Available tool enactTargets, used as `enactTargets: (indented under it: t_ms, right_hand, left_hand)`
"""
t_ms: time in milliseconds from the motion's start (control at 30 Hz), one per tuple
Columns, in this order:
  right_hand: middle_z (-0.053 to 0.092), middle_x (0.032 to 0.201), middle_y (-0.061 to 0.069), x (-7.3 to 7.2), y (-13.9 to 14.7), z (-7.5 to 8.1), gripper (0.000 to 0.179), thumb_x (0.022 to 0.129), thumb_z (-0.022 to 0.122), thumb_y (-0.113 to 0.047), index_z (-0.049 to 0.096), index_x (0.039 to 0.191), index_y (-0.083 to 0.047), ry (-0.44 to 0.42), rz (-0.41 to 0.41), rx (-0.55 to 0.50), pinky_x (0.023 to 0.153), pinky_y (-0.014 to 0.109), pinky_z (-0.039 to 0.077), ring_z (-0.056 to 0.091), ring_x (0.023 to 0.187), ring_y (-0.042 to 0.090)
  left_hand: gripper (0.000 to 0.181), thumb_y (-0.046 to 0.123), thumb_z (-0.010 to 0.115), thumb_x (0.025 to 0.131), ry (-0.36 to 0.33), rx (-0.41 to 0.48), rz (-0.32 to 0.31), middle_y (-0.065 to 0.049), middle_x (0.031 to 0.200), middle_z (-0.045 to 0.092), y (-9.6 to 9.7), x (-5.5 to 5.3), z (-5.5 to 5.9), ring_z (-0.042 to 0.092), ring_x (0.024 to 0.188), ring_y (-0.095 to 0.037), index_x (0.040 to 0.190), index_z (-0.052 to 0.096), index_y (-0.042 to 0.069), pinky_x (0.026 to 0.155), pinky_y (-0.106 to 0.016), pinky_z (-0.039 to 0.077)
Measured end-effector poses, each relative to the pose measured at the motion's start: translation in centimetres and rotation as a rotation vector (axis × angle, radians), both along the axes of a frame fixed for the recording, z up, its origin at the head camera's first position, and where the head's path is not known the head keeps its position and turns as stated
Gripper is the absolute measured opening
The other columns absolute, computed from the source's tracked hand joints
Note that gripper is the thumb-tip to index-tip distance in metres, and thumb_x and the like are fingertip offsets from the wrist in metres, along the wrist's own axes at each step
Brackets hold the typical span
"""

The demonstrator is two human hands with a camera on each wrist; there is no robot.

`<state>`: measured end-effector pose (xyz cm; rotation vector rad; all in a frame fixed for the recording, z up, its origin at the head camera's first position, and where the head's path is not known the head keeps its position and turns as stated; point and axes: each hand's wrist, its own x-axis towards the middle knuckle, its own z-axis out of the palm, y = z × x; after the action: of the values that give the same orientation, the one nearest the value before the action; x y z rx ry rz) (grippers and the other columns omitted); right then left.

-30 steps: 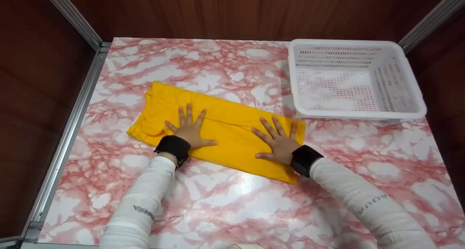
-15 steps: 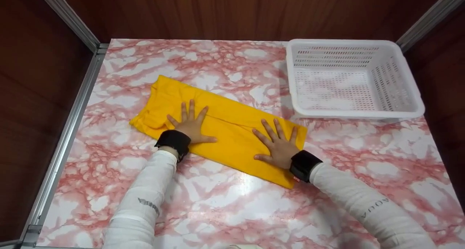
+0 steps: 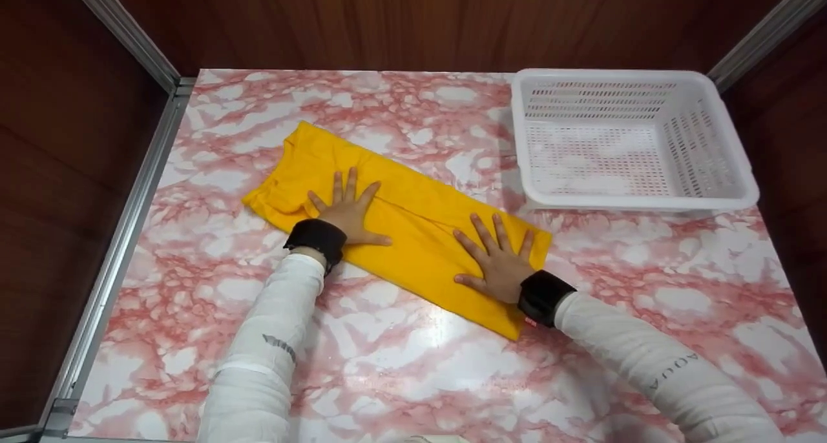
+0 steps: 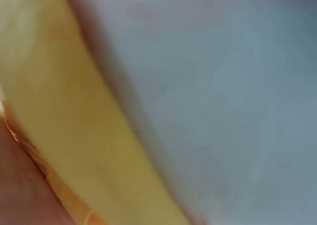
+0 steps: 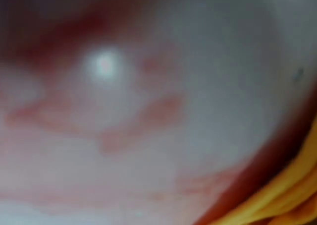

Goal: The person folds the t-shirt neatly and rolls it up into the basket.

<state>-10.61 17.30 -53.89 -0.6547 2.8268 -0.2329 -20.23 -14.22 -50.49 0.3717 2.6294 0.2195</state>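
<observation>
A yellow cloth garment [image 3: 413,243], folded into a long strip, lies slantwise on the table, its kind not plain. Its far-left end is rumpled; a crease runs along its middle. My left hand [image 3: 349,220] rests palm down on the left half, fingers spread. On the right end lies my right hand [image 3: 504,268], also flat with fingers apart. Neither hand grips the cloth. The left wrist view is blurred and shows the yellow cloth [image 4: 94,126] and a bit of skin. Only a fold of the cloth [image 5: 292,190] shows at the right wrist view's corner.
A white perforated plastic basket [image 3: 636,204] stands at the back right, with nothing seen inside. The table [image 3: 400,378] has a red and white marbled top. Brown wood-look panels [image 3: 413,23] with metal edging border it at the back and both sides.
The cloth has turned clockwise under my hands. Its left end has shifted away and right with my left hand, while its right end has come slightly nearer. Both hands stay flat.
</observation>
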Motion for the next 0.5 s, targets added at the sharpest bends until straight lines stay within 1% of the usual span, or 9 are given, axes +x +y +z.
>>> enactTargets:
  t_ms: [133, 267, 400, 500]
  right_hand:
    - [-0.018, 0.158, -0.001, 0.1, 0.0, 0.0, 0.081, 0.084, 0.024, -0.078, -0.003, 0.15, -0.04, -0.014, -0.009, -0.003, 0.092, 0.078, -0.013, -0.02, 0.142, 0.035]
    - [-0.018, 0.158, 0.0, 0.2, -0.2, 0.5, 0.081, 0.084, 0.026, -0.077, -0.002, 0.15, -0.039, -0.032, -0.02, 0.002, 0.092, 0.079, -0.012, -0.019, 0.142, 0.036]
    - [-0.018, 0.158, 0.001, 0.3, -0.3, 0.9, 0.081, 0.085, 0.027, -0.076, -0.002, 0.15, -0.039, -0.04, -0.034, 0.02, 0.092, 0.08, -0.009, -0.019, 0.142, 0.037]
    - [-0.017, 0.158, 0.001, 0.4, -0.5, 1.1, 0.081, 0.085, 0.028, -0.076, -0.001, 0.15, -0.038, -0.043, -0.044, 0.023, 0.092, 0.08, -0.008, -0.018, 0.142, 0.037]
  left_hand:
    - [0.12, 0.086, 0.056, 0.057, 0.013, 0.006, -0.021, -0.009, 0.153, -0.029, 0.1, -0.6, -0.4, -0.027, 0.138, -0.037, 0.151, -0.001, 0.038, 0.092, -0.08, -0.008]
    - [0.121, 0.087, 0.057, 0.056, 0.017, 0.02, -0.032, -0.008, 0.153, -0.029, 0.2, -1.1, -0.5, -0.028, 0.138, -0.036, 0.151, 0.0, 0.038, 0.092, -0.079, -0.01]
    - [0.12, 0.086, 0.058, 0.057, 0.026, 0.024, -0.043, -0.008, 0.154, -0.028, 0.3, -1.3, -0.4, -0.028, 0.138, -0.035, 0.151, 0.001, 0.037, 0.092, -0.079, -0.009]
    - [0.119, 0.083, 0.06, 0.059, 0.029, 0.02, -0.051, -0.008, 0.154, -0.026, 0.4, -1.4, 0.0, -0.026, 0.139, -0.036, 0.151, 0.002, 0.036, 0.093, -0.079, -0.008]
